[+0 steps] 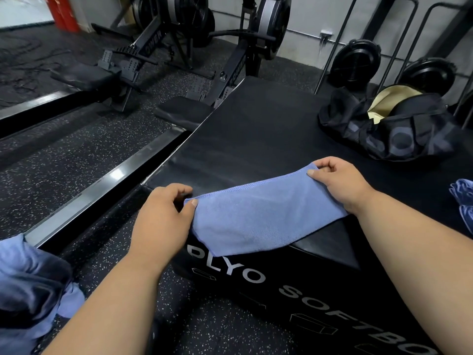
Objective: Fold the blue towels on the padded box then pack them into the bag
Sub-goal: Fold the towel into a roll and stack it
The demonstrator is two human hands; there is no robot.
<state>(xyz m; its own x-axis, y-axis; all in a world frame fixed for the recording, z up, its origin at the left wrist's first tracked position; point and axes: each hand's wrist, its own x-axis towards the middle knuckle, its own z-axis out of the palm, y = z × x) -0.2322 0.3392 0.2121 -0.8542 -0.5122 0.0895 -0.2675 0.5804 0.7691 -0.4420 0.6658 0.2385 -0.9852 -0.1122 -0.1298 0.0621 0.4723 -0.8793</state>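
Blue microfibre towel [261, 216] stretched over the near corner of the black padded plyo box [256, 129], long axis running left hand [163, 213] to right hand [340, 180], each pinching a top corner between thumb and curled fingers. Open duffel bag [399, 129] beyond, off to the right, nearer the right hand. More blue towels [463, 203] bunched at the right edge.

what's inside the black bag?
The bag lies open on the padded box; only tan lining or paper shows at its mouth. No towel visible inside; the rest is hidden.
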